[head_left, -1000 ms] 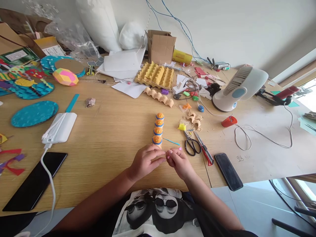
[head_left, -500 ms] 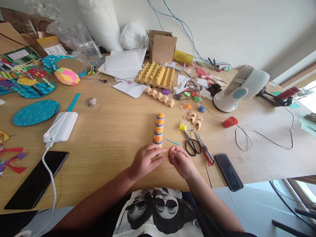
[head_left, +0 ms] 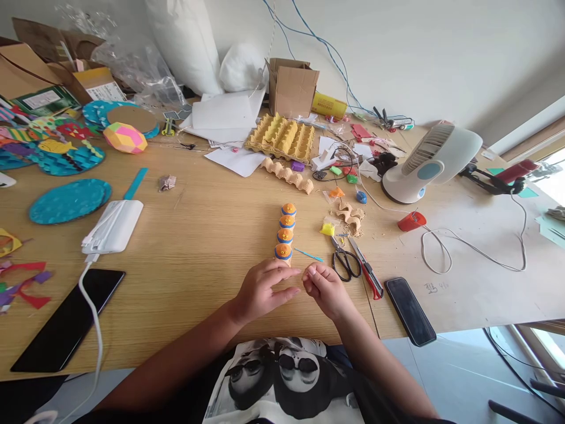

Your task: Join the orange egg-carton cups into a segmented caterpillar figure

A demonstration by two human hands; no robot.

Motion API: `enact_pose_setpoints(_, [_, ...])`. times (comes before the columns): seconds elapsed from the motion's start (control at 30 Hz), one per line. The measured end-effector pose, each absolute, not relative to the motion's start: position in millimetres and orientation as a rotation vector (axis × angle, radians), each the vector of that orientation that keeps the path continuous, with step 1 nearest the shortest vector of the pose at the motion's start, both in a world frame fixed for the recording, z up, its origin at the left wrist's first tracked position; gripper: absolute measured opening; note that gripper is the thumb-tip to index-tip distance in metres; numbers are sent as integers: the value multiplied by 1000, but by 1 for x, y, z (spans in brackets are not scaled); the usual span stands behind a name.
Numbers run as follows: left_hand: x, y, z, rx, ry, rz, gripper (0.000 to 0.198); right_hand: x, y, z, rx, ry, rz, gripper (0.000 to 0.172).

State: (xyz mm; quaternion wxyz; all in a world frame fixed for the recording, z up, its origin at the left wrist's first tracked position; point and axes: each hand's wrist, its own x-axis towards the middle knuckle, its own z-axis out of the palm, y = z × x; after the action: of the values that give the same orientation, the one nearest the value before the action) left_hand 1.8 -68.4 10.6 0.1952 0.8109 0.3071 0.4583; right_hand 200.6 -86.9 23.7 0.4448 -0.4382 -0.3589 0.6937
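Observation:
My left hand [head_left: 266,288] is raised above the table's front part, fingers stretched out and thumb apart, with nothing seen in it. Facing it, my right hand [head_left: 325,288] is closed, thumb pressed against the curled fingers; whatever it may pinch is too small to make out. Just beyond my left fingers stands a row of egg-carton cups [head_left: 285,236] topped with orange domes, blue bands and small yellow bits. The nearest end of the row is partly hidden by my left hand. A thin blue modelling tool [head_left: 309,255] lies to the right of the row.
Right of my hands lie black-handled scissors [head_left: 346,262], a red utility knife [head_left: 371,277] and a phone [head_left: 410,311]. Beyond are yellow clay [head_left: 327,228], carton scraps [head_left: 349,217], a yellow egg tray [head_left: 281,137] and a white fan [head_left: 430,164]. A power bank [head_left: 115,225] lies left.
The view has shifted slightly. My left thumb and fingers have spread a little wider apart, while my right hand stays closed. The row of cups stands unchanged.

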Motion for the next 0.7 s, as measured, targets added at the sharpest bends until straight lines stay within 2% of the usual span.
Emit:
enact_pose_setpoints(0.1, [2,-69,10,2254,861,1292,31,201,-86,21,-1136,-983,1684,52])
enact_pose_setpoints(0.3, [1,-69,10,2243,845,1264,32,199,-86,23,-1047,-985,1731,38])
enact_pose_setpoints(0.53, [2,-68,13,2237,833,1286,30,200,-88,20,-1211,-1236,1630,59])
enact_pose_setpoints(0.7, [4,-69,16,2255,803,1278,15,195,-89,23,-1230,-1347,1521,62])
